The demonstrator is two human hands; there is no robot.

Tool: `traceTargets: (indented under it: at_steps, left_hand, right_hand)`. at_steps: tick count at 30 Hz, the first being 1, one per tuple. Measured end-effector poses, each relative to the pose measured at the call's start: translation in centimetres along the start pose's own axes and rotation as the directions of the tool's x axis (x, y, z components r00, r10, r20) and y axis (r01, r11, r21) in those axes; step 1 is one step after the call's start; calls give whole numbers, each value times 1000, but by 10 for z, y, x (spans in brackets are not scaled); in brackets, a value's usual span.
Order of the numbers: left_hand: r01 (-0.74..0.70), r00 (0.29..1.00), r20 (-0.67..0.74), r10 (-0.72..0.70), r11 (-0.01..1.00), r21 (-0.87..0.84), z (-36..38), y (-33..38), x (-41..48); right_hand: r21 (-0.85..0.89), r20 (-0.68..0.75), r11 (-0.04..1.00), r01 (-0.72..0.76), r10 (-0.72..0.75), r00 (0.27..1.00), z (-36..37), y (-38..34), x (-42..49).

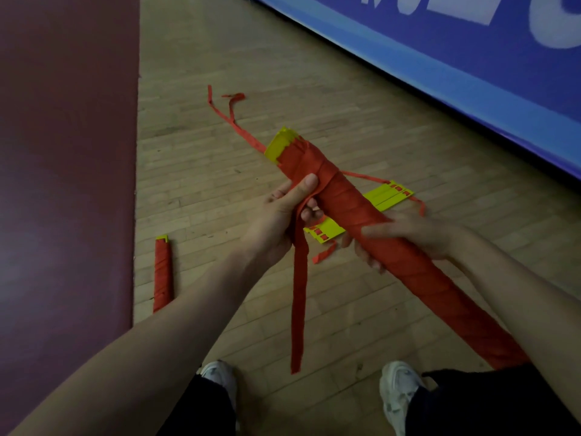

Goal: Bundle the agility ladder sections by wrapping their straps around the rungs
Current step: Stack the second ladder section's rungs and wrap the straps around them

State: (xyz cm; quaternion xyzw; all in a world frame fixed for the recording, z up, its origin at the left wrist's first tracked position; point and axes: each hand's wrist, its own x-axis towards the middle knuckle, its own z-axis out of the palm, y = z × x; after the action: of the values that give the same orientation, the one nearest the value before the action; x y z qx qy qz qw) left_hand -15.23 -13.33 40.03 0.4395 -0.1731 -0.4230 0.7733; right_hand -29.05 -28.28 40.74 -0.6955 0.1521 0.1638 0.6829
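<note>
Wood floor (345,121), maroon mat (63,152), blue banner (471,73), L hand (276,215) grip pinching strap (298,294), R hand (408,237) grip curled round bundle (345,196)

The left grip (283,215) pinches a loose red strap (298,294) against a long red-wrapped bundle (361,215) slanting above the wooden floor (220,58). The right grip (408,237) curls round the bundle nearer. A smaller bundle (163,272) lies left, with yellow rungs (386,196) beyond.
</note>
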Motion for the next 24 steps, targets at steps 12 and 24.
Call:
traceTargets:
  at_steps: [12,24]
  left_hand:
    - [34,963,-263,-56,996,-88,-2,2,9]
    - [17,959,-281,-30,999,-46,-10,11,5]
  right_hand:
    - [-810,-515,531,-249,-440,736,16,16,24]
    - [-867,-496,298,-399,-594,634,16,18,17]
